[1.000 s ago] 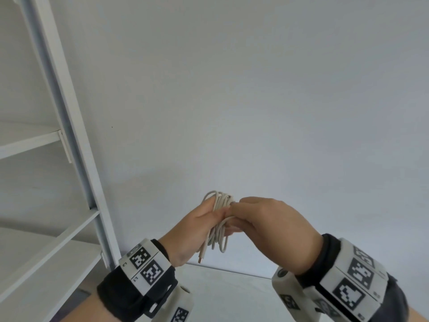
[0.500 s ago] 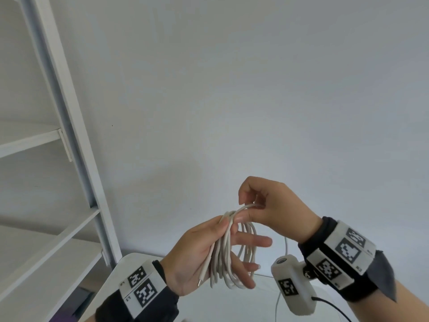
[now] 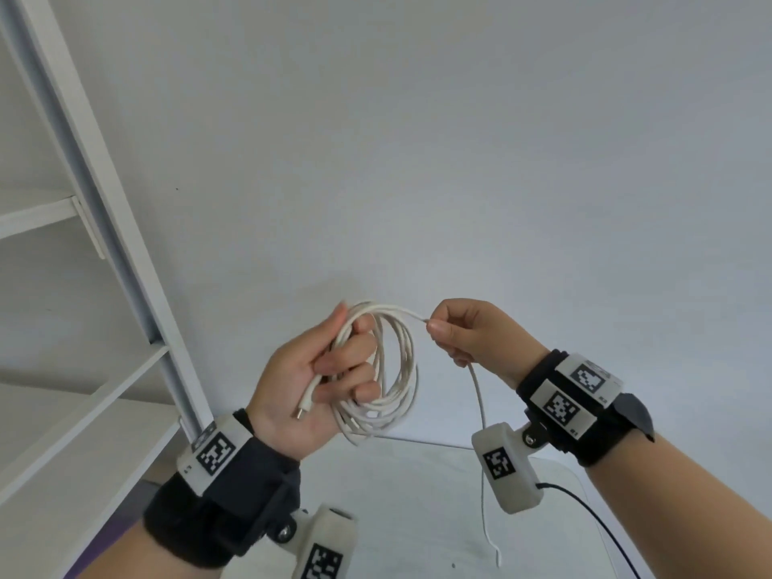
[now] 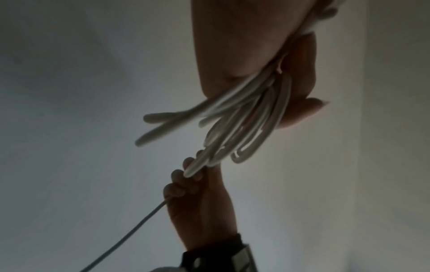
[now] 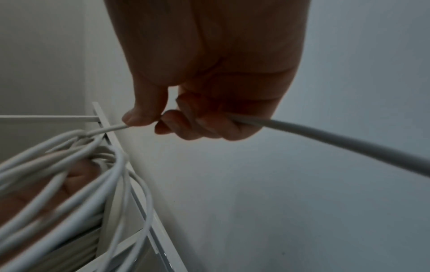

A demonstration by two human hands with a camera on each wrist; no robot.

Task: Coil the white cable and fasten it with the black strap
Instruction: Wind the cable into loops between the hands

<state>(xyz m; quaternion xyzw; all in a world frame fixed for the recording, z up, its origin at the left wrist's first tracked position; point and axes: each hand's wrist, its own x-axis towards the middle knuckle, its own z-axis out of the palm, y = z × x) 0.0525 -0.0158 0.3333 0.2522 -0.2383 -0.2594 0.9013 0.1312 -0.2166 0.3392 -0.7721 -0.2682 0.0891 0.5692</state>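
The white cable hangs in several loops from my left hand, whose fingers curl round the bundle; one plug end lies across the palm. My right hand pinches the free run of cable between thumb and forefinger, just right of the coil. From that fist the loose tail drops to the white table. In the left wrist view the loops fan out below my left fingers, with the right hand beyond them. No black strap shows in any view.
A white shelving unit stands at the left, its upright post close to my left wrist. A white table lies below my hands against a plain white wall. A black wire trails from the right wrist camera.
My hands have drawn apart: the right hand moved right and up along the cable, and the left hand's fingers closed round the coil, which now hangs in wider round loops.
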